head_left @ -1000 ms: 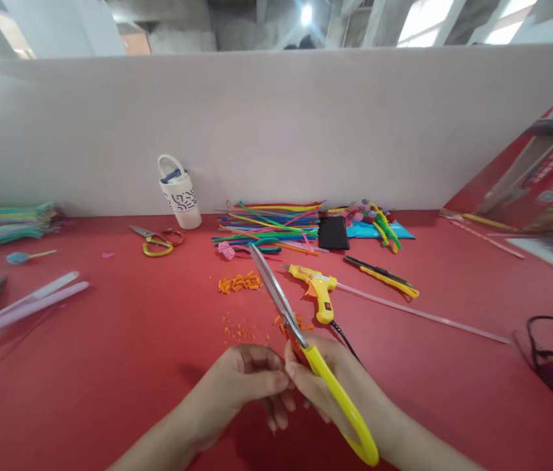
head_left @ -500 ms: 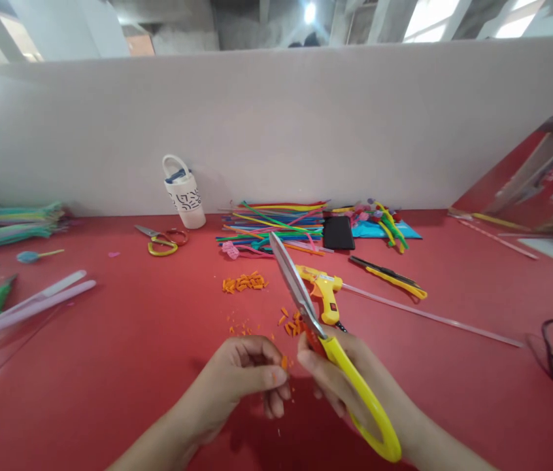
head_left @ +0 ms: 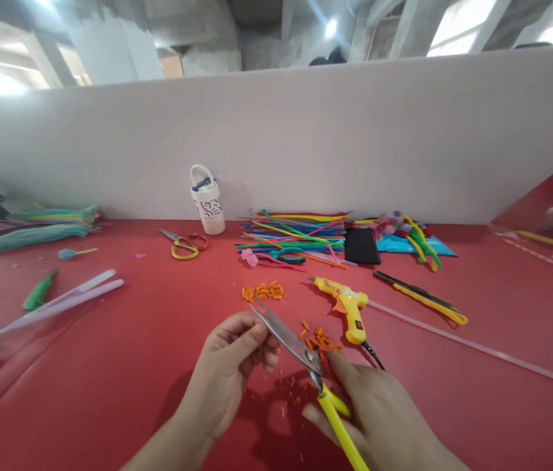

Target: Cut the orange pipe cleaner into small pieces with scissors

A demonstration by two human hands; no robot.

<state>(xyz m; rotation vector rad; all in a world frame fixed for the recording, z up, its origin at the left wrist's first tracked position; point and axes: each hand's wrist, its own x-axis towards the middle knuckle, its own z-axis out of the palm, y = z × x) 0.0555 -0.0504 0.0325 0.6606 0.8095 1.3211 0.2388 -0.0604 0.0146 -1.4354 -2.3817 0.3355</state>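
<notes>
My right hand grips yellow-handled scissors at the lower middle, blades pointing up and left. My left hand is closed in a pinch right beside the blades, holding a tiny orange piece I can barely make out. Small orange cut bits lie scattered on the red table just beyond both hands, with a larger heap of orange pieces farther back.
A yellow glue gun with a long clear stick lies right of the bits. Behind are coloured pipe cleaners, a black phone, a yellow utility knife, second scissors, a white cup and a white partition.
The scissors tipped down and to the left, closer to my left hand's pinch. More orange bits lie on the table. The camera view shifted left.
</notes>
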